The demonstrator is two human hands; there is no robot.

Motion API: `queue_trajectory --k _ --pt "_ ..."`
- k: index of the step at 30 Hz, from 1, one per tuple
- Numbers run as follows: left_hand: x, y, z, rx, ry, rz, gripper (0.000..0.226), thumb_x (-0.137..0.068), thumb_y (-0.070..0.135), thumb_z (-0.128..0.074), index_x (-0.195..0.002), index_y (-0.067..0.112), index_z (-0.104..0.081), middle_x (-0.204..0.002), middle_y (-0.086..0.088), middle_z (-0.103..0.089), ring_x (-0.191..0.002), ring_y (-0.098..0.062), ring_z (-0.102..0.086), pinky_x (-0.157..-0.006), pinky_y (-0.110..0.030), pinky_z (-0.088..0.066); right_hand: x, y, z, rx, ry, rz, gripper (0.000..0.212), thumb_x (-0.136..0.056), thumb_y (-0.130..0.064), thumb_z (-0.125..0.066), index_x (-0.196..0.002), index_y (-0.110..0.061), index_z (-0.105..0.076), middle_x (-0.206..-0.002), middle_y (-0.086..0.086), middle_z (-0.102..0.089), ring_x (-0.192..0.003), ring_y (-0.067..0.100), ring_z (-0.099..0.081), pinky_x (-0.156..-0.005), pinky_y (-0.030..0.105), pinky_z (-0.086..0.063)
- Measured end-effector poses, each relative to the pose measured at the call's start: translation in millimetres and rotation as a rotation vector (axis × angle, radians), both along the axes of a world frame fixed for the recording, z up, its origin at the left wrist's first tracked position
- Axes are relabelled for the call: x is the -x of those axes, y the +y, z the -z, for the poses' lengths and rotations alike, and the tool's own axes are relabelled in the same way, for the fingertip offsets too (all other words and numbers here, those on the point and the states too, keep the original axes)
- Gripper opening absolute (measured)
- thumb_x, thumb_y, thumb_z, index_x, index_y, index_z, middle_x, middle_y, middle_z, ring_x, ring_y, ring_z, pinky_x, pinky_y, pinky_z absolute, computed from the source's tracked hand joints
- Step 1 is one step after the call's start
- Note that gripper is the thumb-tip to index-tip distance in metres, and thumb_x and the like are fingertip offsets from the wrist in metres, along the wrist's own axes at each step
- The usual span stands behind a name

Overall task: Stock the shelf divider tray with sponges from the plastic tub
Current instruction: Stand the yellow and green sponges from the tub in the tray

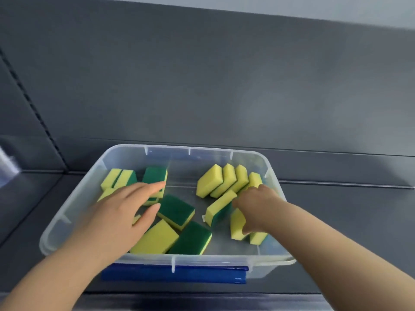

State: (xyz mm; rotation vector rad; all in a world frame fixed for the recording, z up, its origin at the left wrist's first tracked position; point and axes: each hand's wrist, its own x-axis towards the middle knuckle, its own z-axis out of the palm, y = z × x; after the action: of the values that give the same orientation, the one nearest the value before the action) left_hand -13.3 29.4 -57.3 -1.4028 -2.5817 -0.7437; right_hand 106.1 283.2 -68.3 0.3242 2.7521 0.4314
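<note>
blue handle (pixel 174 274) at the plastic tub (pixel 74 205) front | left hand (pixel 116 212) spread flat over sponges (pixel 177 212) | right hand (pixel 256 209) pinching yellow sponge (pixel 237 225)

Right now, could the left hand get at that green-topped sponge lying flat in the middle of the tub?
Probably yes. The left hand already hovers inside the open plastic tub, its fingertips right beside the green-topped sponge. Nothing lies on top of that sponge, and the right hand is busy with sponges on the other side.
</note>
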Motion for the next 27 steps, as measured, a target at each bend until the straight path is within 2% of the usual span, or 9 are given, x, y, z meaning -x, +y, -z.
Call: queue_trajectory --k 5,9,12,16,19,20,22,24,27 --pt "6 44 -15 0.237 0.116 0.169 0.042 -0.089 0.047 -0.036 -0.131 0.047 -0.042 -0.117 0.034 -0.040 -0.108 0.007 -0.043 -0.083 -0.016 -0.038 -29 11 -39 0.209 0.382 -0.008 0.062 -0.072 -0.059 -0.062 -0.127 -0.039 -0.042 -0.123 -0.012 -0.050 -0.115 0.015 -0.045 -0.085 0.031 -0.041" --pt "17 94 1 0.533 0.186 0.336 0.046 -0.092 0.036 -0.046 -0.136 0.043 -0.034 -0.134 0.018 -0.043 -0.116 -0.006 -0.045 -0.089 -0.025 -0.042 -61 14 -49 0.398 0.676 0.039 0.064 -0.065 -0.063 -0.062 -0.125 -0.047 -0.043 -0.122 -0.025 -0.045 -0.104 0.006 -0.047 -0.077 0.024 -0.043" --pt "19 124 18 0.731 0.235 0.471 0.066 -0.089 0.017 -0.051 -0.141 0.045 -0.021 -0.142 0.013 -0.029 -0.116 -0.017 -0.043 -0.085 -0.032 -0.045 -75 14 -43 0.588 0.858 0.115 0.061 -0.063 -0.058 -0.065 -0.120 -0.043 -0.050 -0.110 -0.027 -0.045 -0.088 0.002 -0.048 -0.072 0.025 -0.046" --pt "17 151 33 0.834 0.308 0.619 0.081 -0.081 -0.006 -0.056 -0.140 0.041 -0.027 -0.144 0.007 -0.018 -0.114 -0.025 -0.040 -0.082 -0.039 -0.047 -81 14 -32 0.741 1.053 0.178 0.051 -0.062 -0.043 -0.076 -0.110 -0.039 -0.056 -0.106 -0.033 -0.045 -0.096 -0.005 -0.049 -0.078 0.017 -0.045" --pt "9 169 40 0.799 0.323 0.592 0.036 -0.091 0.020 -0.053 -0.126 0.030 -0.046 -0.123 -0.001 -0.045 -0.110 -0.026 -0.048 -0.081 -0.027 -0.038 -81 11 -29 0.828 1.074 0.194 0.048 -0.061 -0.044 -0.078 -0.100 -0.052 -0.050 -0.106 -0.036 -0.044 -0.100 -0.013 -0.046 -0.072 0.006 -0.042" --pt "7 173 39 0.762 0.346 0.625 0.023 -0.093 0.032 -0.048 -0.116 0.032 -0.053 -0.113 0.004 -0.052 -0.105 -0.018 -0.052 -0.078 -0.022 -0.033 -81 11 -28 0.852 1.074 0.204 0.048 -0.061 -0.043 -0.079 -0.097 -0.055 -0.048 -0.106 -0.035 -0.045 -0.100 -0.012 -0.048 -0.071 0.004 -0.042" --pt "5 178 37 0.690 0.418 0.655 0.012 -0.090 0.043 -0.045 -0.083 0.039 -0.054 -0.086 0.017 -0.053 -0.074 0.003 -0.047 -0.063 -0.011 -0.028 -80 11 -27 0.896 1.078 0.230 0.049 -0.061 -0.042 -0.080 -0.094 -0.056 -0.047 -0.106 -0.035 -0.046 -0.099 -0.010 -0.049 -0.071 0.001 -0.040" --pt "9 179 39 0.589 0.371 0.622 0.018 -0.086 0.047 -0.045 -0.077 0.031 -0.046 -0.077 0.005 -0.052 -0.061 -0.003 -0.040 -0.055 -0.020 -0.031 -80 12 -26 0.932 1.085 0.268 0.047 -0.062 -0.041 -0.080 -0.095 -0.054 -0.049 -0.107 -0.033 -0.046 -0.099 -0.006 -0.051 -0.069 0.000 -0.040" --pt "21 172 41 0.570 0.315 0.574 0.021 -0.082 0.057 -0.042 -0.090 0.038 -0.038 -0.083 0.002 -0.053 -0.069 -0.014 -0.051 -0.065 -0.034 -0.042 -79 17 -27 0.960 1.097 0.341 0.045 -0.065 -0.041 -0.078 -0.105 -0.043 -0.056 -0.112 -0.022 -0.050 -0.100 0.001 -0.053 -0.066 0.001 -0.041"
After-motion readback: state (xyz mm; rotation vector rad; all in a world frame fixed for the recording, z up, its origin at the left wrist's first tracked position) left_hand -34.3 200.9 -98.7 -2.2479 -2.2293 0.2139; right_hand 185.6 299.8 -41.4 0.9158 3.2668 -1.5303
